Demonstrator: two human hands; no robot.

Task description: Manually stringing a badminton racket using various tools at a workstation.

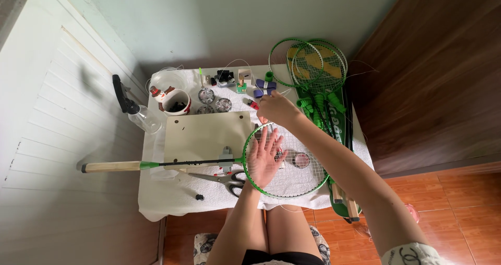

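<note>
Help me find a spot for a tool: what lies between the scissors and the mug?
In the head view, the cream board fills the stretch between scissors and mug, with the racket's dark shaft crossing its near edge.

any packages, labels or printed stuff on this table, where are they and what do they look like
Racket bag: right edge of the table, under the spare green rackets; long, green, large white print, partly covered.
Mug: back left, beside the spray bottle; round, white, with a small red and white figure on its rim.
Small purple packs: back centre, just beyond the right hand; too small to tell more.
No screens or signs in view.
</note>
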